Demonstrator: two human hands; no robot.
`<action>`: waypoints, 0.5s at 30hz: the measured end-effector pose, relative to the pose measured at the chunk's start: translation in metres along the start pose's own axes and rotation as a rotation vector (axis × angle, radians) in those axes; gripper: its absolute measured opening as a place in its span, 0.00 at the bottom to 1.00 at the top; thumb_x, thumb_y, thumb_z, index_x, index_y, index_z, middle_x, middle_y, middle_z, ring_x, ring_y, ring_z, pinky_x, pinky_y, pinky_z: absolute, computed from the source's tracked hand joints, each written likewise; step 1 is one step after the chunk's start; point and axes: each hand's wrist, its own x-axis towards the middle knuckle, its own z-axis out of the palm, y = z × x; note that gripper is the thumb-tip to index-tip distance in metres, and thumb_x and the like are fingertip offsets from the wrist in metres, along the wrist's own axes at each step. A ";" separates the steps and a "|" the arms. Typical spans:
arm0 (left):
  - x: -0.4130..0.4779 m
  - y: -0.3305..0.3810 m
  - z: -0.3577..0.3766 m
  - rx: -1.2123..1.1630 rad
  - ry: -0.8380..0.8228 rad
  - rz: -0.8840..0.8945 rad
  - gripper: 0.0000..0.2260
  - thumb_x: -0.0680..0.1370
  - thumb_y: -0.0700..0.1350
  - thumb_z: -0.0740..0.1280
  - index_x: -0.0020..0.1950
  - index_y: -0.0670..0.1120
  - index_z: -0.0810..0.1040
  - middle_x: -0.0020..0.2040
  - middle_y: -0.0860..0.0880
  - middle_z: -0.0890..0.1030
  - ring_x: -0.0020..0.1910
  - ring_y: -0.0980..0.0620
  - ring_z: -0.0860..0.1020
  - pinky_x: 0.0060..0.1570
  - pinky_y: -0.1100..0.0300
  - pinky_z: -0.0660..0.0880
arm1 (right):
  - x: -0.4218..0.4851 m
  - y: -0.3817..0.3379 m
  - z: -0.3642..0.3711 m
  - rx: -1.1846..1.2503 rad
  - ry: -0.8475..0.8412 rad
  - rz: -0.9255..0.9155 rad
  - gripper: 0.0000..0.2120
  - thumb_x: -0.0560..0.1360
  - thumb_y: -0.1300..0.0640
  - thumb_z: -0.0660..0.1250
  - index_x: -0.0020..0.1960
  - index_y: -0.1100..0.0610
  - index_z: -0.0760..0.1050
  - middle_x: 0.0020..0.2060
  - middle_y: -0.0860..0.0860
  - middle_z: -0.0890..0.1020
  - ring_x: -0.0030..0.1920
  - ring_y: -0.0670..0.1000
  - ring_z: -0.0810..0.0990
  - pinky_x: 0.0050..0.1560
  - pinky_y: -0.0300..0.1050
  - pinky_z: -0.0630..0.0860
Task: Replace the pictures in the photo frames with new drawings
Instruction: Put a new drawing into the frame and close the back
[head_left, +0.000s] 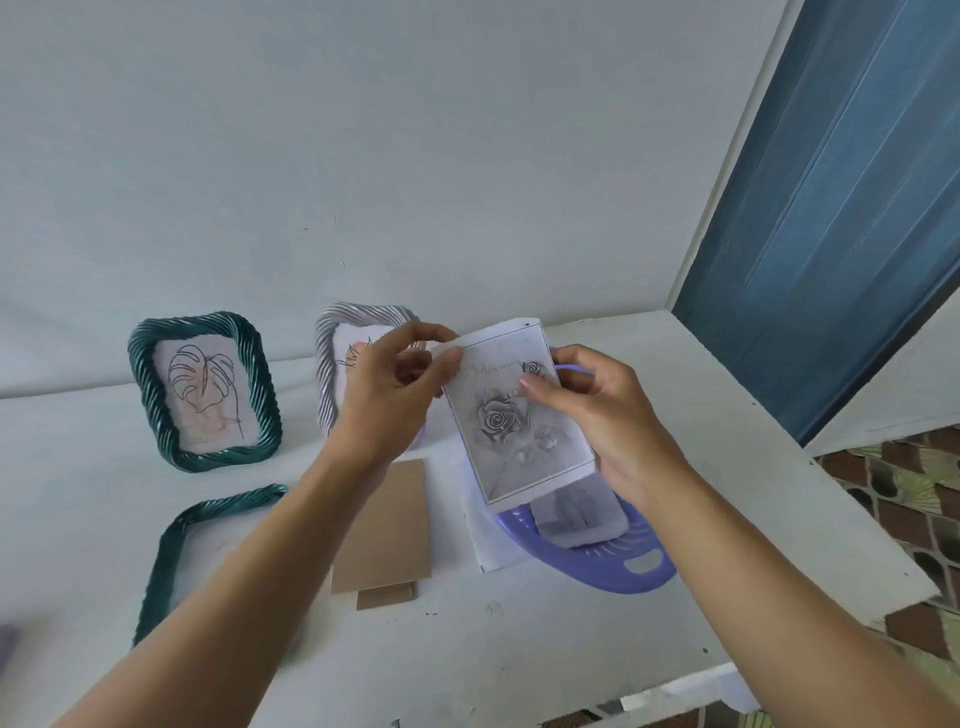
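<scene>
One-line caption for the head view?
Left hand and right hand hold a rose drawing over a purple basket, beside a standing green frame.

Nothing legible. Faint line of handwriting-like script across the upper part of the rose drawing (519, 415) (left of the small rose, just under the top border), too pale and blurred to read. Small dark mark at the sheet's top edge, not readable as a character either.

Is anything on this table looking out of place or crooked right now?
Only mid-job clutter: a brown backing board lies loose beside the green frame lying flat, and a white sheet sticks out over the rim of the purple basket. Nothing looks damaged or spilled.
</scene>
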 end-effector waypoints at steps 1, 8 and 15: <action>-0.004 -0.001 -0.010 0.004 0.023 0.013 0.04 0.79 0.43 0.71 0.52 0.49 0.80 0.41 0.31 0.79 0.37 0.49 0.74 0.44 0.56 0.71 | -0.002 -0.002 0.010 0.013 -0.022 0.006 0.10 0.73 0.63 0.74 0.53 0.61 0.80 0.47 0.59 0.86 0.46 0.56 0.85 0.53 0.56 0.80; -0.051 -0.007 -0.090 0.104 0.182 -0.038 0.06 0.76 0.41 0.74 0.48 0.50 0.79 0.37 0.49 0.82 0.35 0.55 0.78 0.40 0.60 0.74 | -0.017 0.018 0.094 0.025 -0.131 0.041 0.01 0.75 0.61 0.72 0.45 0.57 0.81 0.41 0.57 0.85 0.42 0.51 0.83 0.46 0.47 0.76; -0.106 -0.027 -0.161 0.538 0.216 -0.162 0.06 0.74 0.48 0.75 0.48 0.59 0.84 0.51 0.59 0.79 0.44 0.57 0.81 0.42 0.73 0.72 | -0.028 0.050 0.174 -0.079 -0.185 0.010 0.04 0.74 0.58 0.73 0.44 0.58 0.79 0.40 0.56 0.83 0.42 0.49 0.79 0.48 0.47 0.75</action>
